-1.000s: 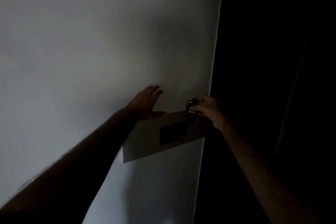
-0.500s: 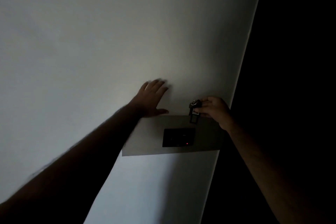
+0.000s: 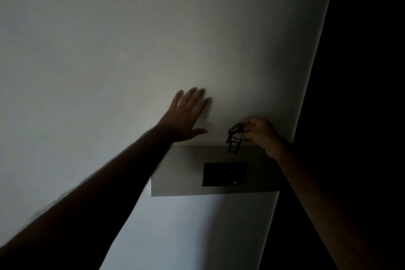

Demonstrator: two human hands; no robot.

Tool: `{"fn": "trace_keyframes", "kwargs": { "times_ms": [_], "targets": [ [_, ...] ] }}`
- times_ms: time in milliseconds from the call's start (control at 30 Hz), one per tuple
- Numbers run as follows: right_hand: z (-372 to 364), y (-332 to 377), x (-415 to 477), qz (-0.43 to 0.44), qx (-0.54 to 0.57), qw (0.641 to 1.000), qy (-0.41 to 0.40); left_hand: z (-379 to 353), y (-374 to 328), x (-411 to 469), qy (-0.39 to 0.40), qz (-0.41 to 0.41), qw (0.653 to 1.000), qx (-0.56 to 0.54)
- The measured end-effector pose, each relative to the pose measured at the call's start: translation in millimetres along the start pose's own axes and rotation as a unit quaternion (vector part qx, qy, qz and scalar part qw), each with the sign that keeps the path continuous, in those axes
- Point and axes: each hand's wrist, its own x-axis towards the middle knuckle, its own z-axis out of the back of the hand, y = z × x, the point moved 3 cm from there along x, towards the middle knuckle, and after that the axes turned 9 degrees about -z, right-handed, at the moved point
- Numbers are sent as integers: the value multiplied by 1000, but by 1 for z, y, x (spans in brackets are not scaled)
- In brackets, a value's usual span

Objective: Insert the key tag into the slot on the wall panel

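Observation:
The room is dim. A black wall panel [image 3: 224, 173] with a small red light sits on a grey backing plate [image 3: 179, 171] on the white wall. My right hand [image 3: 259, 133] pinches a key ring with keys and a dark rectangular key tag [image 3: 233, 146] hanging down, just above the panel's upper right part. The tag's lower end is over the plate's top edge, apart from the panel. My left hand [image 3: 186, 115] lies flat on the wall, fingers spread, up and left of the plate. The slot itself is too dark to make out.
The white wall [image 3: 109, 61] fills most of the view and ends at a vertical corner edge [image 3: 306, 98] on the right. Beyond that edge everything is black and nothing can be told.
The view has tilted, so the plate now looks level. My left hand has slid a little higher on the wall. The right hand with the tag stays just above the panel.

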Motion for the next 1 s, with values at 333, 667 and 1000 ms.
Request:
{"fn": "trace_keyframes", "kwargs": {
  "times_ms": [333, 667, 1000],
  "targets": [
    [2, 11, 19, 15, -27, 997, 75, -3, -6, -1, 41, 116, 992, 6],
    [14, -20, 21, 8, -58, 992, 108, -2, -22, 6, 81, 188, 979, 4],
    [7, -49, 16, 77, -159, 981, 79, -6, -28, 8, 97, 203, 974, 4]
  ]
}}
